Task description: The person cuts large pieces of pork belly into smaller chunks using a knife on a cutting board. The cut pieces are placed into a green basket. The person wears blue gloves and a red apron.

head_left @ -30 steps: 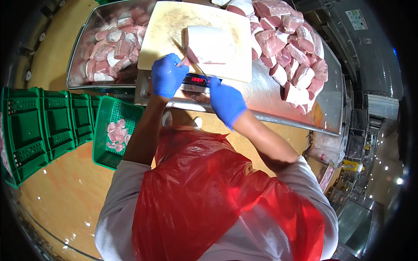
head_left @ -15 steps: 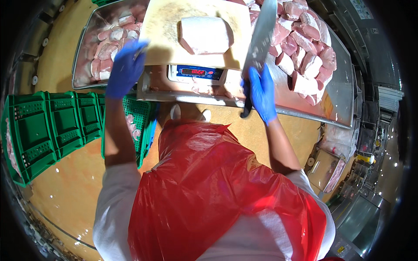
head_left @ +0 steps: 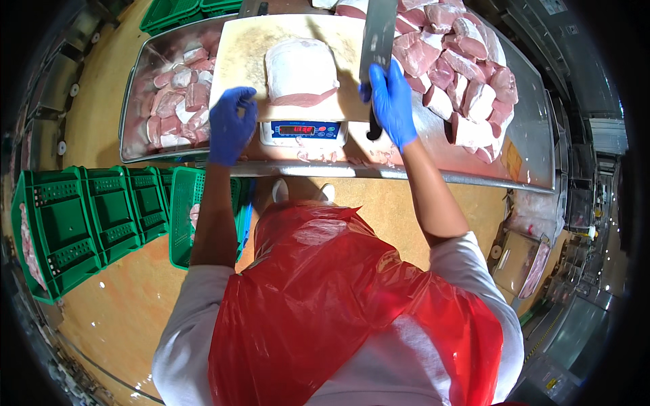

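Note:
A thick slab of pale meat (head_left: 301, 66) lies on a cream cutting board (head_left: 237, 47), its pink cut face toward me. The board rests on a digital scale (head_left: 277, 132) with a blue panel and a lit red display. In a blue glove, my right hand (head_left: 394, 105) grips a broad knife (head_left: 378, 34) by its dark handle. The blade points away from me, along the board's right edge and apart from the meat. My left hand (head_left: 232, 128), also gloved in blue, is at the board's near left edge with loosely bent fingers and nothing visible in them.
A metal tray (head_left: 128, 125) of meat pieces stands left of the board. To the right, a big heap of cut meat (head_left: 464, 74) covers part of the steel table (head_left: 433, 152). Green crates (head_left: 88, 223) stand at lower left. Small scraps (head_left: 311, 154) lie before the scale.
My left hand has come from over the tray to the board's left edge. My right hand has brought the knife in toward the board. The slab sits slightly turned; the whole view has shifted.

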Demonstrator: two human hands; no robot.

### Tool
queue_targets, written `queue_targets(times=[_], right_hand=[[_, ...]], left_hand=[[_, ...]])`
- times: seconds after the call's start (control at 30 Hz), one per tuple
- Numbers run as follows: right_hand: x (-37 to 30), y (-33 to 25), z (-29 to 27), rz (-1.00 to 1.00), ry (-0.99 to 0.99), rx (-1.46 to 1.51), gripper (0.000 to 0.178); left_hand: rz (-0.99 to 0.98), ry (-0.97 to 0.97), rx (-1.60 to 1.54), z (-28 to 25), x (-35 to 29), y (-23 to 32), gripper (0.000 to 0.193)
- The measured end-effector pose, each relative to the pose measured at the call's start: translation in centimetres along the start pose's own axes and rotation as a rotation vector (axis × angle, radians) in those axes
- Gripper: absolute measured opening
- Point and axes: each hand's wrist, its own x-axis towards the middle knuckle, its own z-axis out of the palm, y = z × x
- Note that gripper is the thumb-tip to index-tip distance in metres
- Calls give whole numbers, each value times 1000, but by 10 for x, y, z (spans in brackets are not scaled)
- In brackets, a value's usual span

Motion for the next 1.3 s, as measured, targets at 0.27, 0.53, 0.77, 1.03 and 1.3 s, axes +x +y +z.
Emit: queue_targets(times=[0.27, 0.53, 0.77, 1.03, 1.3], right_hand=[[-53, -8, 78, -336, -194, -453, 14], [-65, -23, 56, -180, -492, -756, 21], [-108, -80, -81, 6, -855, -1162, 31], [-62, -60, 50, -340, -448, -653, 29], [-57, -33, 66, -180, -610, -873, 30]], left_hand=[[113, 229, 69, 39, -5, 20, 16], [63, 237, 127, 42, -14, 15, 11], [-221, 281, -137, 25, -24, 3, 15], [0, 368, -14, 54, -11, 5, 15], [-480, 149, -12, 37, -10, 21, 13]])
